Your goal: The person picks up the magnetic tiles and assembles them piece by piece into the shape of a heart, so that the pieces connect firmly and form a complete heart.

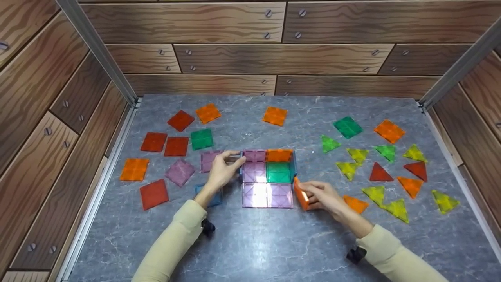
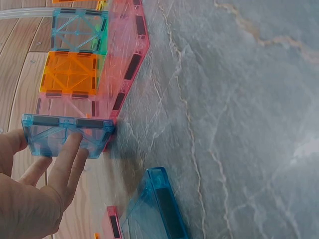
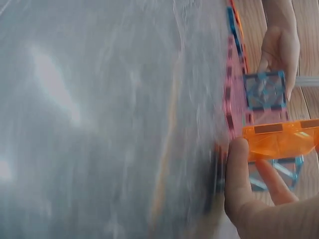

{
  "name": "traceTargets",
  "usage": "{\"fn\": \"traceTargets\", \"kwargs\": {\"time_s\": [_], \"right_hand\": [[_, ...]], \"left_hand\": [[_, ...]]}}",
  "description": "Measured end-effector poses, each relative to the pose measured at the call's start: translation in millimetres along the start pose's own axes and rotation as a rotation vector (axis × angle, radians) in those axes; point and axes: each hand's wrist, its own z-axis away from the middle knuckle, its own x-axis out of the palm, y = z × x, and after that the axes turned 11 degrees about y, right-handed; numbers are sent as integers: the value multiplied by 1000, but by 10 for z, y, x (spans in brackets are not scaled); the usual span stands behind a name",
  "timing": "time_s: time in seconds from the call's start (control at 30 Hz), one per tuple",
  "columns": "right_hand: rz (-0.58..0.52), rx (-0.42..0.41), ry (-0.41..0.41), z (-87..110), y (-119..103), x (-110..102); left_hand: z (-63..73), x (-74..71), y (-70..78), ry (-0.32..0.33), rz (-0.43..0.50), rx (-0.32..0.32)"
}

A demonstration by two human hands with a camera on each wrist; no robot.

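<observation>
My left hand point(image 1: 225, 170) holds a blue square magnetic tile point(image 2: 67, 137) that stands upright at the left side of a small build. Its fingers lie on the tile's outer face, and the thumb is at the top edge. At the build's right front corner my right hand point(image 1: 323, 197) pinches an upright orange square tile point(image 3: 281, 139) between thumb and fingers. The base is a flat block of purple tiles point(image 1: 254, 195) with one green square point(image 1: 278, 172) in it. Along the back an orange tile point(image 1: 279, 155) and a purple tile point(image 1: 254, 155) stand upright. Another blue tile point(image 1: 294, 164) forms the right side.
Loose red squares point(image 1: 154, 194), orange squares point(image 1: 134, 169) and purple squares point(image 1: 180, 172) lie to the left. A blue tile point(image 1: 214, 196) lies under the left forearm. Several yellow triangles point(image 1: 445, 201) and red triangles point(image 1: 380, 172) spread across the right. Wood-patterned panels point(image 1: 282, 58) surround the table.
</observation>
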Motion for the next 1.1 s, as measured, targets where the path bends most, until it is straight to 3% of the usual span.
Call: {"fn": "traceTargets", "kwargs": {"time_s": [0.37, 0.7, 0.93, 1.1], "right_hand": [[-50, -11, 116, 47, -6, 175], [-178, -24, 112, 11, -1, 183], [-227, -31, 132, 17, 10, 69], [-254, -27, 164, 20, 33, -40]], "left_hand": [[4, 12, -4, -2, 21, -15], [26, 27, 8, 2, 26, 4], [1, 148, 31, -13, 15, 17], [-48, 287, 64, -26, 33, -9]]}}
